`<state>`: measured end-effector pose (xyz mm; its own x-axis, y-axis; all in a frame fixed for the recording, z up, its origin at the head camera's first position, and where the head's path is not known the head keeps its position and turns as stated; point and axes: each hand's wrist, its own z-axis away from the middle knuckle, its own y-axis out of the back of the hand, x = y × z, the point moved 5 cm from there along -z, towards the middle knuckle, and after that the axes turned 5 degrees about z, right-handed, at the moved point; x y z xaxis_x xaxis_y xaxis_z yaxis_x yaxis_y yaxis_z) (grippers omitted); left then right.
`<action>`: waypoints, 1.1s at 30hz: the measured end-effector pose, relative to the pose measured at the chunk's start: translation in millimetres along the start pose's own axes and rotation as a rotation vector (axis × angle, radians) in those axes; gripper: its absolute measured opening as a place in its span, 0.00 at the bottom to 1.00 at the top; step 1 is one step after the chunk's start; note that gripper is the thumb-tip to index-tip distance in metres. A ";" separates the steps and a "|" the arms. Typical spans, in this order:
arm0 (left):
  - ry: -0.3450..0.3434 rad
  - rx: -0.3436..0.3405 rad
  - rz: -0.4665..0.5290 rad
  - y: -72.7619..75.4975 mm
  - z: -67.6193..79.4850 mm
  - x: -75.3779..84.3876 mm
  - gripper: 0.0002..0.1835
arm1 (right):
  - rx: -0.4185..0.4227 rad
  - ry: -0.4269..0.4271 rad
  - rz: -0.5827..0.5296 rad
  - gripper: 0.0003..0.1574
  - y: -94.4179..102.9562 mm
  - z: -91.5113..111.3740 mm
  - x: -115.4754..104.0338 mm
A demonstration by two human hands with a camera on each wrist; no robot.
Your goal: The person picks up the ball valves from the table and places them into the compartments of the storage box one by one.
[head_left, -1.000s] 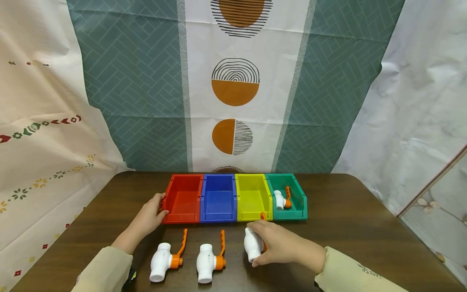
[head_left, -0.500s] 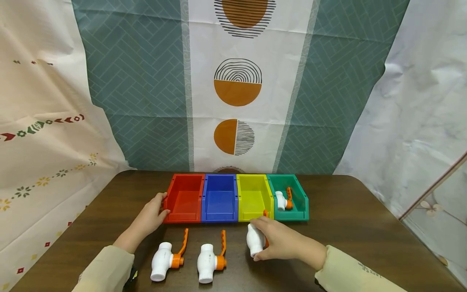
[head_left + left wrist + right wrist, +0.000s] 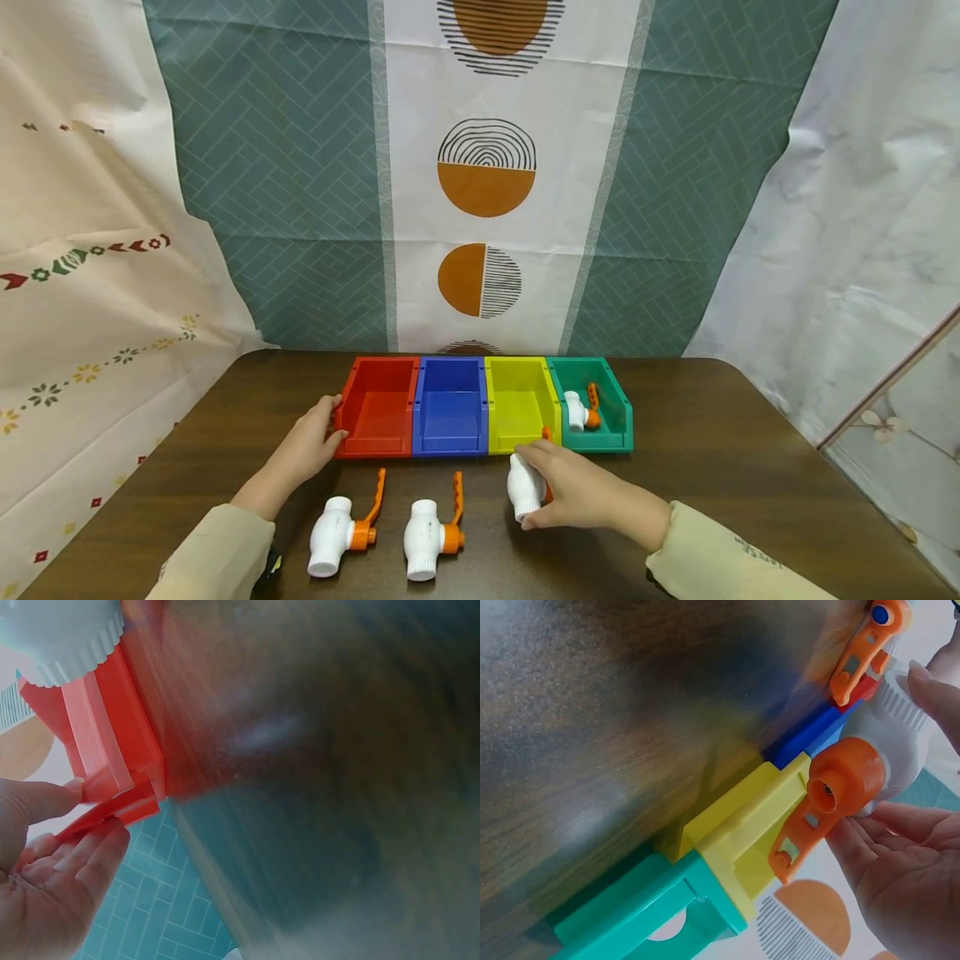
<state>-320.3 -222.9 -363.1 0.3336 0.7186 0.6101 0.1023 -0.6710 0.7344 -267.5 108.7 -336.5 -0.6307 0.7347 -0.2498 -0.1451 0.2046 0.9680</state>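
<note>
My right hand (image 3: 576, 490) holds a white ball valve (image 3: 524, 490) between thumb and fingers, just in front of the yellow bin (image 3: 522, 443). Its orange lever handle (image 3: 806, 825) shows in the right wrist view, above the table. At the row's left end, my left hand (image 3: 303, 443) grips the red bin (image 3: 373, 448) at its left front corner, the thumb (image 3: 56, 799) on the rim and the fingers against the side wall. Two more ball valves, one at the left (image 3: 330, 537) and another beside it (image 3: 423, 540), lie on the table in front of the bins.
A blue bin (image 3: 450, 445) sits between the red and yellow ones. The green bin (image 3: 621, 425) at the right end contains a ball valve (image 3: 576, 412). All stand in one row on the dark wooden table (image 3: 712, 467), before a patterned cloth (image 3: 307, 208).
My right hand has moved the ball valve slightly forward, closer to the yellow bin. The left hand stays on the red bin, and the two valves on the table have not moved.
</note>
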 end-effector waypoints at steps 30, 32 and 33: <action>-0.024 0.018 -0.021 1.4 0.2 2.2 0.27 | 0.061 0.037 0.002 0.50 2.7 -7.2 -0.2; -0.026 0.019 -0.018 0.9 0.5 1.9 0.27 | 0.062 0.037 0.004 0.51 3.4 -8.2 -0.4; -0.026 0.020 -0.017 0.8 0.7 1.7 0.27 | 0.062 0.037 0.003 0.51 3.7 -8.8 -0.5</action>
<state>-319.0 -222.4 -361.6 0.3558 0.7249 0.5898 0.1264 -0.6626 0.7382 -274.4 103.4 -332.6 -0.6589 0.7112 -0.2451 -0.0966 0.2431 0.9652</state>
